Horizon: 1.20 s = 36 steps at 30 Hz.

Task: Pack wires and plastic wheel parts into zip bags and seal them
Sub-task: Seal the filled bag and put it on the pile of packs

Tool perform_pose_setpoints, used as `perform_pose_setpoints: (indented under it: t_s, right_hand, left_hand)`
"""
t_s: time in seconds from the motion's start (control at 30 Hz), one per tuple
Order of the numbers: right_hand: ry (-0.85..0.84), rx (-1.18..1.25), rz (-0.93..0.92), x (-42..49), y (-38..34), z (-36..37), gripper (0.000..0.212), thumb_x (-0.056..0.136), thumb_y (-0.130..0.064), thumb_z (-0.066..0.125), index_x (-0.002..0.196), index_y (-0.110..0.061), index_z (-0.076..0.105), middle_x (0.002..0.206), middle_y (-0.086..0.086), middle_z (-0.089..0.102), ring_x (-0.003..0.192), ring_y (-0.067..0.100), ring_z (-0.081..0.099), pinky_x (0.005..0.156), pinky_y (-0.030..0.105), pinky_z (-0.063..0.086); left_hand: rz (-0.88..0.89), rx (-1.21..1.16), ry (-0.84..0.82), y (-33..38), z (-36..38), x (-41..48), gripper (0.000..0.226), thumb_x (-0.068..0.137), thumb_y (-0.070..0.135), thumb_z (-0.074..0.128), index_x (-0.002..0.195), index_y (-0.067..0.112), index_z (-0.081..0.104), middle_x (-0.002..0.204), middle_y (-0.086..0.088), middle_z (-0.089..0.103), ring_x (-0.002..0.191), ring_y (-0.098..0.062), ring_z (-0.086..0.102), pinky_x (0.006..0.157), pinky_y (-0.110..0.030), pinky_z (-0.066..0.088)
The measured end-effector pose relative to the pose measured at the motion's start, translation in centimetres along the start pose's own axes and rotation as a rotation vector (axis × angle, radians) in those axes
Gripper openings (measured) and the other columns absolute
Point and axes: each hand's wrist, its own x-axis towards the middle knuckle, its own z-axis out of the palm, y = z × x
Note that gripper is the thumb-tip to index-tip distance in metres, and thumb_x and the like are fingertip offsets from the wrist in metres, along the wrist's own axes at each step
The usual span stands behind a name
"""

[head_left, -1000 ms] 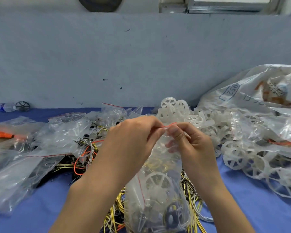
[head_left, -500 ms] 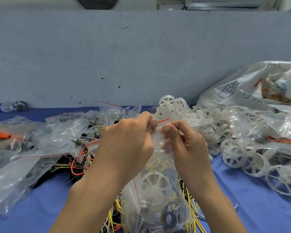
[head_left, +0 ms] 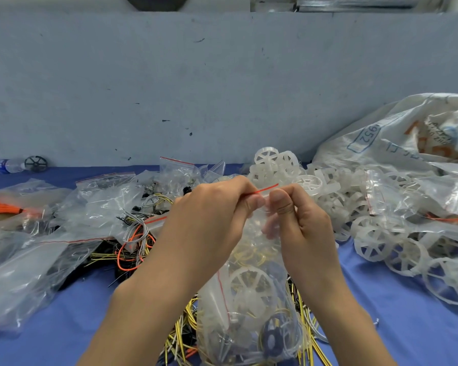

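Your left hand (head_left: 217, 215) and right hand (head_left: 299, 220) pinch the filled zip bag (head_left: 249, 299) upright by its red strip (head_left: 265, 190), ready for sealing.

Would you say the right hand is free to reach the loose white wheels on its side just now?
Probably not yet: the right hand pinches the zip bag top with the left hand. The wheels lie unobstructed once it lets go.

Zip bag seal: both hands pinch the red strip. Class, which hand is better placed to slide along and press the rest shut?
The right hand, probably: the red strip of the zip bag sticks out uncovered above its thumb, while the left hand covers its own stretch.
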Motion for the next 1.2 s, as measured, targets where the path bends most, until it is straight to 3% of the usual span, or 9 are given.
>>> perform_pose_setpoints:
  t_s: [0.2,0.3,0.4,0.63,0.93,1.2]
  right_hand:
    - [-0.031,0.045,0.01,0.04,-0.01,0.07,0.015,0.098,-0.037,0.055,0.087,-0.036,0.065,0.071,-0.013,0.067,0.058,0.008,0.063,0.056,0.016,0.048]
    - [-0.042,0.079,0.03,0.05,0.04,-0.04,0.012,0.097,-0.031,0.06,0.089,-0.034,0.069,0.074,-0.015,0.068,0.059,0.008,0.063,0.057,0.014,0.046]
    - [-0.047,0.104,0.036,-0.02,-0.03,-0.12,0.012,0.096,-0.026,0.063,0.091,-0.032,0.072,0.075,-0.016,0.068,0.059,0.008,0.062,0.058,0.013,0.045]
    - [-0.031,0.276,0.163,-0.09,-0.24,0.1,0.011,0.089,-0.034,0.068,0.091,-0.026,0.076,0.07,-0.003,0.07,0.06,0.01,0.062,0.056,0.019,0.051]
    - [-0.047,0.368,0.214,0.06,-0.49,0.28,0.014,0.09,-0.035,0.066,0.092,-0.024,0.075,0.078,-0.002,0.07,0.063,0.011,0.064,0.056,0.022,0.052]
    - [-0.016,0.353,0.219,0.21,-0.48,-0.25,0.016,0.091,-0.031,0.066,0.093,-0.017,0.074,0.074,-0.003,0.069,0.062,0.009,0.063,0.058,0.022,0.053]
  left_hand:
    - [-0.056,-0.115,-0.044,-0.72,-0.11,0.09,0.024,0.093,0.05,0.05,0.099,0.032,0.066,0.078,0.012,0.069,0.076,-0.008,0.065,0.068,-0.037,0.053]
    - [-0.055,-0.102,-0.05,-0.82,-0.07,0.09,0.028,0.094,0.052,0.046,0.095,0.034,0.067,0.074,0.015,0.066,0.062,-0.001,0.056,0.055,-0.028,0.044]
    - [-0.062,-0.115,-0.025,-0.76,-0.03,0.14,0.023,0.095,0.048,0.048,0.088,0.034,0.066,0.07,0.018,0.065,0.061,0.002,0.055,0.051,-0.023,0.037]
    - [-0.077,-0.118,0.036,-0.58,0.2,0.07,0.022,0.094,0.049,0.052,0.088,0.034,0.066,0.07,0.017,0.064,0.069,-0.001,0.059,0.061,-0.036,0.052]
    - [-0.091,-0.189,0.062,-0.28,0.29,0.11,0.026,0.09,0.055,0.056,0.088,0.032,0.067,0.074,0.02,0.065,0.075,0.002,0.062,0.067,-0.037,0.054]
    - [-0.129,-0.172,-0.028,-0.7,-0.24,0.13,0.024,0.092,0.049,0.055,0.088,0.03,0.069,0.069,0.018,0.065,0.071,0.003,0.06,0.061,-0.025,0.049]
